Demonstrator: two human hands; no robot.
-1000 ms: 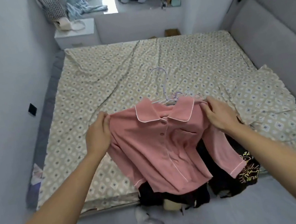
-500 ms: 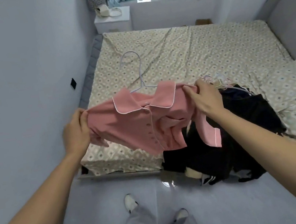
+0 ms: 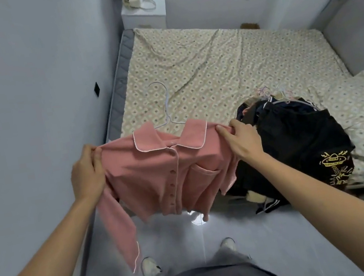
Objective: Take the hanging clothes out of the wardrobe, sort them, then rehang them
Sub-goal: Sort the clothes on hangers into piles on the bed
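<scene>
Nearest the body, left hand (image 3: 86, 169) and right hand (image 3: 241, 137) pinch the shoulders of the pink shirt (image 3: 164, 171), fingers curled on cloth, spreading it flat over floor. Hanger (image 3: 167, 109) still inside. Dark pile (image 3: 295, 144) waits beyond on bed (image 3: 213, 67), likely unsorted.

Both arms are bare from the wrist up, with no sleeves, watch or rings showing on the left hand (image 3: 87, 173) or the right hand (image 3: 242, 140). Below them, loose grey trousers (image 3: 222, 273) reach down to white shoes (image 3: 151, 269) with dark marks on the sides, one on each foot.
</scene>
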